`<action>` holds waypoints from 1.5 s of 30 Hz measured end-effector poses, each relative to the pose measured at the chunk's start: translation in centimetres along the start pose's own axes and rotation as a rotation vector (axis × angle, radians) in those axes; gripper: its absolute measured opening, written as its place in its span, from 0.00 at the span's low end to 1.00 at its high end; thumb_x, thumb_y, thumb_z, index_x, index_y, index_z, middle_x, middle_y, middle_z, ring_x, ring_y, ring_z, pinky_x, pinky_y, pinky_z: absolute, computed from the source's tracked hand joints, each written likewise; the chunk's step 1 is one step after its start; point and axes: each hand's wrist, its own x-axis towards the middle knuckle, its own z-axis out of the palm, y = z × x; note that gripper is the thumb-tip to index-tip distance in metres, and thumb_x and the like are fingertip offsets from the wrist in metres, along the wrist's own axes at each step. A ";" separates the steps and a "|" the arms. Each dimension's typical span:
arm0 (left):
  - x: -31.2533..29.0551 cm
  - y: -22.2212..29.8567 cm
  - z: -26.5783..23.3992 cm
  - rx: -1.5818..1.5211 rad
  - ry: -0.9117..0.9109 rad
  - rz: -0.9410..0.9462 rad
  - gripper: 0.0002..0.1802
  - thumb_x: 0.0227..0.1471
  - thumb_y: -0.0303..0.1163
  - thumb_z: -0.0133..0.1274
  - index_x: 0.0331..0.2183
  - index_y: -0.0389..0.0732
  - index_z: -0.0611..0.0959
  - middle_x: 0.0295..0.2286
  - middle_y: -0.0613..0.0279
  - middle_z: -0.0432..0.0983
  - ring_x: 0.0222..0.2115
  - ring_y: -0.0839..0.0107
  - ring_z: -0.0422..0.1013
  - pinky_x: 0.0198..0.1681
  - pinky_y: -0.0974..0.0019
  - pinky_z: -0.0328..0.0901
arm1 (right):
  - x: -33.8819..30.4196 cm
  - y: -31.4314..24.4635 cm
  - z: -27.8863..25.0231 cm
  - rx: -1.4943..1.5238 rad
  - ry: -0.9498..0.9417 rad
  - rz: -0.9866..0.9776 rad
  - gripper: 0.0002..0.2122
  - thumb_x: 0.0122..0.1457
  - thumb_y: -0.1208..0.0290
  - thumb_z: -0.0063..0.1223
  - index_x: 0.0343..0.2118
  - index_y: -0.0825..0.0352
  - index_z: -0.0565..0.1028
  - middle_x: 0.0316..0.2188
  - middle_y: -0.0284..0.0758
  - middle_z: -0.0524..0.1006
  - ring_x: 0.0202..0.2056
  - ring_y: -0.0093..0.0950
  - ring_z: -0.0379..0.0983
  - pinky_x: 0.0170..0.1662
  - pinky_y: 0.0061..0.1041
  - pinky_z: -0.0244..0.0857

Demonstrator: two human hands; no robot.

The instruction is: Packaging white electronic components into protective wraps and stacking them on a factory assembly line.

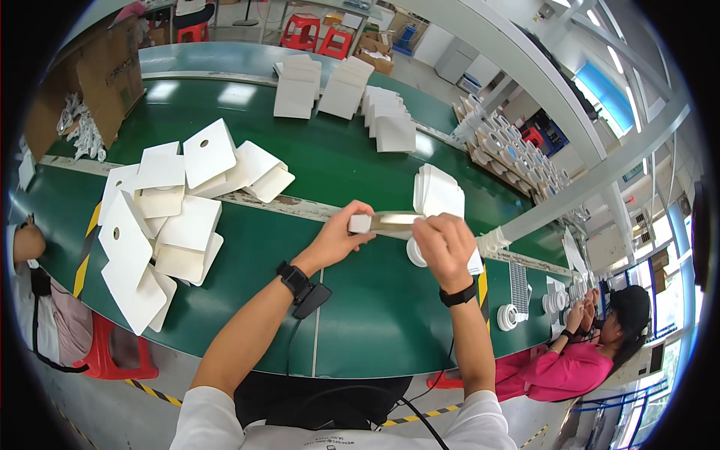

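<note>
Between my hands, above the green table, is a small white carton seen edge-on, its near side looking open. My left hand grips its left end, thumb above and fingers below. At the other end, my right hand has its fingers bent and pinched on the carton's edge; part of that end is hidden behind them. Just beyond my right hand stands a stack of white cartons. A white round part shows partly beside that hand. To the left lies a loose heap of white cartons, some with a round hole.
White carton stacks stand on the green belt at the back. A large cardboard box is far left. White round parts lie to the right, near a person in pink. A white post slants up at right.
</note>
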 end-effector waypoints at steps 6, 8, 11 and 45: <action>-0.1 -1.0 -0.8 -0.070 -0.026 0.040 0.19 0.55 0.18 0.59 0.46 0.42 0.73 0.42 0.67 0.72 0.38 0.79 0.70 0.31 0.73 0.70 | -0.5 -2.0 0.4 0.049 0.013 0.081 0.19 0.40 0.81 0.73 0.37 0.64 0.81 0.34 0.33 0.80 0.35 0.34 0.77 0.37 0.30 0.72; 0.2 -1.8 -0.9 -0.034 -0.004 0.150 0.18 0.55 0.18 0.59 0.46 0.42 0.73 0.42 0.67 0.72 0.37 0.79 0.71 0.31 0.73 0.70 | 0.5 -2.1 0.8 0.148 -0.048 0.149 0.19 0.41 0.80 0.73 0.39 0.65 0.80 0.35 0.34 0.81 0.36 0.34 0.77 0.38 0.30 0.72; -0.1 -1.9 -0.8 0.066 0.041 0.348 0.18 0.56 0.17 0.57 0.46 0.41 0.73 0.42 0.67 0.72 0.36 0.80 0.71 0.31 0.72 0.71 | 1.1 -2.0 1.7 0.359 -0.167 0.303 0.21 0.43 0.78 0.74 0.42 0.66 0.79 0.37 0.37 0.81 0.37 0.36 0.79 0.42 0.30 0.73; 0.1 -1.3 1.7 0.172 0.337 0.095 0.06 0.56 0.26 0.51 0.38 0.38 0.76 0.30 0.48 0.76 0.34 0.45 0.75 0.35 0.47 0.70 | 28.2 18.0 50.3 0.240 -0.434 0.411 0.22 0.60 0.55 0.60 0.50 0.67 0.77 0.47 0.46 0.80 0.51 0.42 0.76 0.55 0.37 0.68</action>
